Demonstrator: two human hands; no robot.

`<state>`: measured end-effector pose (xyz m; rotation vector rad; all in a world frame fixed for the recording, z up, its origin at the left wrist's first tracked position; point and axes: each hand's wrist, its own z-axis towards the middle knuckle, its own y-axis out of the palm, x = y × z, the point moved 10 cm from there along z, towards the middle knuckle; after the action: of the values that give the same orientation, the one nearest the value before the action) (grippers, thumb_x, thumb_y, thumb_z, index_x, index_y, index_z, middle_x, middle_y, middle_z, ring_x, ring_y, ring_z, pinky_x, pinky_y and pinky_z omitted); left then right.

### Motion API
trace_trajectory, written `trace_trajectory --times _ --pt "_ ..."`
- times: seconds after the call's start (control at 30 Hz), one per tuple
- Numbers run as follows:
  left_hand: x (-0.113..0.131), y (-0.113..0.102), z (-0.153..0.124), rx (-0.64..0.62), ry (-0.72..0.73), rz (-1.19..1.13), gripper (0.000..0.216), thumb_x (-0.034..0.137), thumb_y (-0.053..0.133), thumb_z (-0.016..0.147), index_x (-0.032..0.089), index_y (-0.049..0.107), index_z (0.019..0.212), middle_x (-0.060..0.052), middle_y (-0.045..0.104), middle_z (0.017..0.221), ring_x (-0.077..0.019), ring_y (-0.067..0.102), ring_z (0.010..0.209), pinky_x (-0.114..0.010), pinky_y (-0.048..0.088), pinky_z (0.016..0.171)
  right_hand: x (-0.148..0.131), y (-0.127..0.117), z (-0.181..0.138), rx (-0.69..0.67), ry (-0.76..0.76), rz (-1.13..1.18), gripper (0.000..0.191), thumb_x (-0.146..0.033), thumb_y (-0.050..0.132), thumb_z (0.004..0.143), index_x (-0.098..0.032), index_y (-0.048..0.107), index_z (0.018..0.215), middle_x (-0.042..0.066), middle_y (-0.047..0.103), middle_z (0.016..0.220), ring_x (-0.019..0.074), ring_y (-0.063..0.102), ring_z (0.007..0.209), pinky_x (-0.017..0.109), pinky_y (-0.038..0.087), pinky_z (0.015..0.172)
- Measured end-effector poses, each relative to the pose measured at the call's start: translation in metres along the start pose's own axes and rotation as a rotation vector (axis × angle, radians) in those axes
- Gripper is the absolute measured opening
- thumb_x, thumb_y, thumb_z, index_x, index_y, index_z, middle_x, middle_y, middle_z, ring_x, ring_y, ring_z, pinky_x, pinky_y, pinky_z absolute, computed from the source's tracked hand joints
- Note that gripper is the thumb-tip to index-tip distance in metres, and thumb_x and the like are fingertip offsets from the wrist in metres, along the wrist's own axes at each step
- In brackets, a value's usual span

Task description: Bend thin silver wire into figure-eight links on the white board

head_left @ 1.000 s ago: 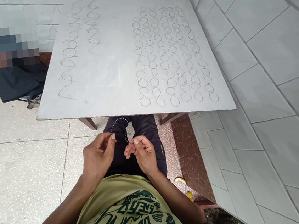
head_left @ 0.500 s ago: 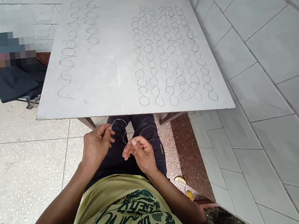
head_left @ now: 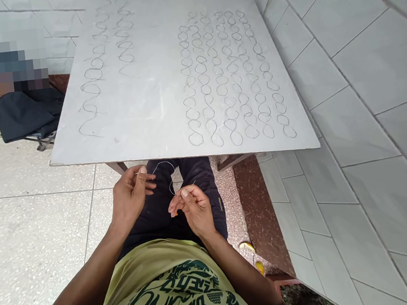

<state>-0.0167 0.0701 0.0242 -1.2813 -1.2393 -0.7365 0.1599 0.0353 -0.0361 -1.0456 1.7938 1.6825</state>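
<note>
A thin, pale wire [head_left: 170,180] bent in an S-curve spans the gap between my hands, just in front of the table's near edge. My left hand [head_left: 130,196] has it between the thumb and fingers, with a short bit of wire showing past the thumb. Thumb and forefinger of my right hand [head_left: 194,207] pinch the other part, and a short end sticks out above them. On the white table [head_left: 165,132] lie columns of wire shapes: chains of loops [head_left: 209,108] at the right and looser wavy wires [head_left: 91,89] at the left.
A tiled wall [head_left: 363,121] runs along the right side. A dark cloth [head_left: 21,116] lies on a low frame beside the table's left side. On the floor at lower right are yellow-and-white objects [head_left: 247,247]. My legs [head_left: 202,181] reach under the table.
My left thumb has shifted up along the wire and the left fingers have straightened, with wire now showing past the thumb. My right hand keeps its pinch, barely moved.
</note>
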Motion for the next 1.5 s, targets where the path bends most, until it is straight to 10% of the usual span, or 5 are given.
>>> trace_trajectory --times 0.5,0.73,1.23,1.5 --pt "0.052 -0.018 -0.026 0.138 0.295 0.499 0.031 0.045 0.062 0.096 0.023 0.075 0.113 -0.004 0.079 0.097 -0.0192 0.070 0.071 -0.029 0.053 0.066 -0.004 0.005 0.002 -0.003 -0.015 -0.025 0.026 -0.046 0.065 0.099 -0.021 0.065 0.093 0.004 0.076 0.075 0.0185 0.071 0.062 0.031 0.058 0.055" --pt "0.043 0.010 0.006 -0.155 0.415 0.775 0.041 0.040 0.054 0.099 0.021 0.070 0.132 -0.008 0.079 0.086 -0.0239 0.073 0.069 -0.031 0.051 0.064 -0.001 0.010 0.000 -0.037 -0.002 -0.026 0.026 -0.047 0.066 0.098 -0.021 0.066 0.094 0.004 0.075 0.074 0.0185 0.071 0.061 0.031 0.057 0.055" --pt "0.034 0.013 0.020 -0.098 0.371 0.618 0.037 0.021 0.046 0.095 0.019 0.074 0.120 -0.004 0.076 0.077 -0.0190 0.068 0.062 -0.028 0.050 0.066 0.011 0.013 0.001 -0.055 0.019 0.013 0.024 -0.043 0.066 0.099 -0.020 0.067 0.095 0.003 0.075 0.075 0.0172 0.071 0.061 0.029 0.057 0.055" --pt "0.034 -0.006 0.002 0.018 0.251 0.428 0.033 0.042 0.054 0.101 0.022 0.070 0.123 -0.005 0.079 0.097 -0.0184 0.073 0.074 -0.027 0.053 0.065 0.007 0.009 0.003 -0.027 -0.004 0.067 0.024 -0.043 0.067 0.099 -0.019 0.067 0.095 0.004 0.076 0.076 0.0170 0.071 0.061 0.028 0.058 0.055"
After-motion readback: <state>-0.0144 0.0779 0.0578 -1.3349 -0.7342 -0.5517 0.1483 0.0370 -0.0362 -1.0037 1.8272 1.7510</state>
